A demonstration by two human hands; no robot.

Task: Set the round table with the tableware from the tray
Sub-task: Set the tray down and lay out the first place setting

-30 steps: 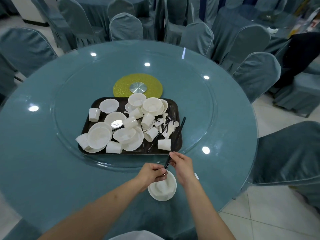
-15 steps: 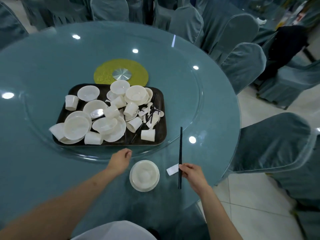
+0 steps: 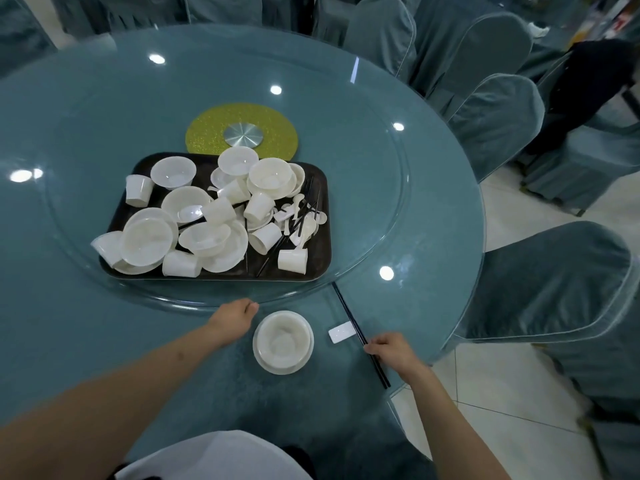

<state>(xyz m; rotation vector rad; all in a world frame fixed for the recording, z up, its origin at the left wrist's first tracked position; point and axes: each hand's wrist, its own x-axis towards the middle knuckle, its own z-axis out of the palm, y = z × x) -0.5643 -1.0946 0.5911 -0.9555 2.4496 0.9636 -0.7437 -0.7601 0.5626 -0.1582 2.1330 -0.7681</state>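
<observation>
From the head view, the right hand (image 3: 393, 348) is resting on the near right of the counter (image 3: 433, 209), its fingers (image 3: 372, 345) curling down onto the black chopsticks (image 3: 360, 336); whether they are pinching or only pressing I cannot tell; the pair is lying across a small white chopstick rest (image 3: 341, 332), far tips pointing toward the tray (image 3: 320, 192); the left hand (image 3: 235, 317) is sitting beside the glass turntable (image 3: 388, 188), fingers loosely curled and holding nothing; between the hands one place is forming, a white bowl (image 3: 283, 341) stacked on a plate; on the tray I am counting roughly seven cups, some tipped over, about six bowls or plates, and a tangle of spoons and chopsticks at its right side, too jumbled for an exact count; the white ware is looking hard, smooth and probably brittle, light enough for one hand, best taken by the rim or wall; the chopsticks are thin, stiff and likely to roll on glass, so gripping both together near the middle seems safest.
</observation>
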